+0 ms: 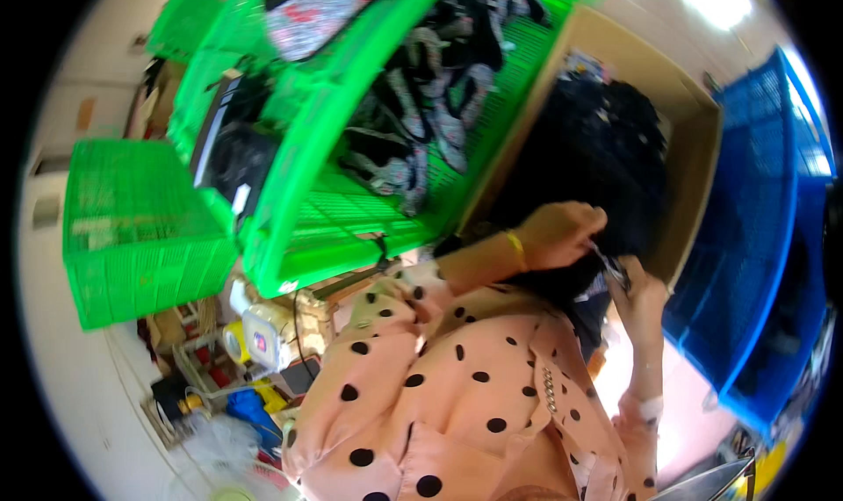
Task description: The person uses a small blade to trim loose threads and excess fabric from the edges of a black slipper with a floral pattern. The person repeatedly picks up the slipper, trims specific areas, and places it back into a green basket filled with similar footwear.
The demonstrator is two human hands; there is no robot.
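Observation:
My left hand [569, 235], with a yellow band at the wrist, has its fingers pinched together at the near side of a cardboard box [698, 172]. Close to its right, my right hand [641, 295] is closed on a small dark fabric piece [612, 266] with a pale edge. That piece stretches between both hands, and my left fingertips grip its upper end. Its full shape is hidden by my fingers. Behind the hands, a heap of black fabric pieces [597, 141] fills the box.
Left of the box, a large green crate [303, 163] holds several grey-and-black patterned fabric pieces [395, 106]. Another green crate [145, 229] stands farther left. Blue crates [746, 237] stand on the right. Bags and a white-and-yellow container [259, 338] lie low at the left.

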